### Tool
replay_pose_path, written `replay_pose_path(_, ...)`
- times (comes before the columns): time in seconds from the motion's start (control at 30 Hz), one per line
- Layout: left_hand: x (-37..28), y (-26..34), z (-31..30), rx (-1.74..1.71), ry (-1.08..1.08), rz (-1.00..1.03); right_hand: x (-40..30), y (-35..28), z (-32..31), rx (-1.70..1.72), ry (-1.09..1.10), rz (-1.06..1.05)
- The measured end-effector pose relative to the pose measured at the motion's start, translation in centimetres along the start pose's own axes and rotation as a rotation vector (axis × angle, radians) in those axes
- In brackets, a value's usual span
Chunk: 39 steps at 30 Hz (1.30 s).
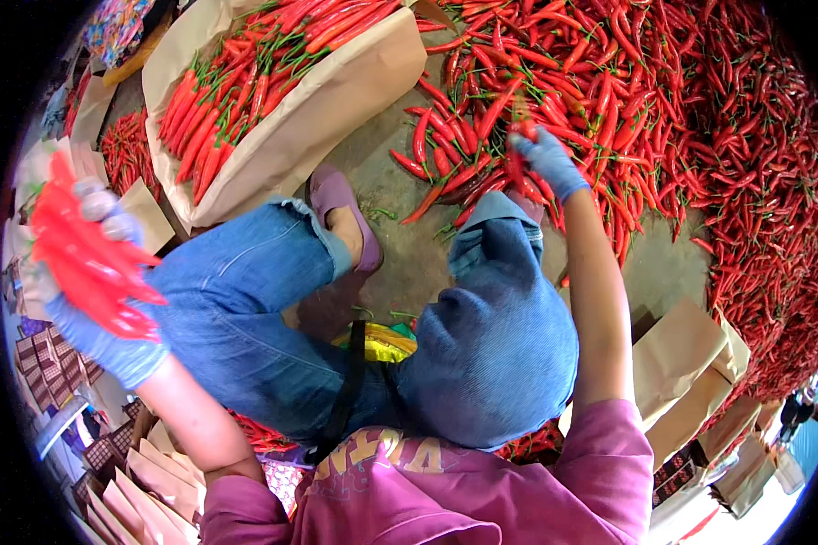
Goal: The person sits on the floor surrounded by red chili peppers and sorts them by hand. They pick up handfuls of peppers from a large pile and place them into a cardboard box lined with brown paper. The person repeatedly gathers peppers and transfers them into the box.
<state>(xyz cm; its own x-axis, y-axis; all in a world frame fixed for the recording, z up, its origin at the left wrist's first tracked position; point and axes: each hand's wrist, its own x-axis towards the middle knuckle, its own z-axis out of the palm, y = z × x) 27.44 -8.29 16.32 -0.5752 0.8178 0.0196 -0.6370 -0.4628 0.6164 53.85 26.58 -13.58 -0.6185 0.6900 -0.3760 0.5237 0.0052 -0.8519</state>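
My left hand point(109, 340), in a blue glove, is raised at the far left, shut on a bunch of red chili peppers point(88, 252); the bunch is a little blurred. Over the edge of a loose pile of red chilies point(607, 116) is my right hand point(549, 160), gloved in blue too, its fingers closed round a red chili point(518, 150) blurred by motion. Beyond my left knee lies an open brown paper bag point(354, 102), holding red chilies with green stems point(204, 129) laid roughly side by side.
A larger heap of darker chilies point(770, 204) spreads along the right. Brown paper bags point(682, 368) stand at the lower right, more folded paper bags point(150, 490) at the lower left. Small chilies point(129, 146) lie at the upper left. Between my legs is a yellow package point(382, 343).
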Motion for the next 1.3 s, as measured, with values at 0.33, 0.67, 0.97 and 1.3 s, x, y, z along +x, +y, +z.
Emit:
replay_pose_path(0.33,4.1,0.3,-6.9,0.021,0.015,0.086,-1.1,-0.9,-3.5,-0.818,0.356,-0.017)
replay_pose_path(0.67,9.8,-14.0,-7.5,0.267,0.181,-0.275,4.6,-5.2,7.4,-1.241,0.058,-0.223)
replay_pose_path(0.97,11.9,-27.3,-9.7,0.513,0.062,-0.266,-1.6,-9.2,7.1,0.773,-0.212,0.132)
replay_pose_path(1.3,9.7,-29.8,-22.8,0.86,-0.015,-0.228,1.8,-4.1,15.9,-0.003,-0.272,-0.069)
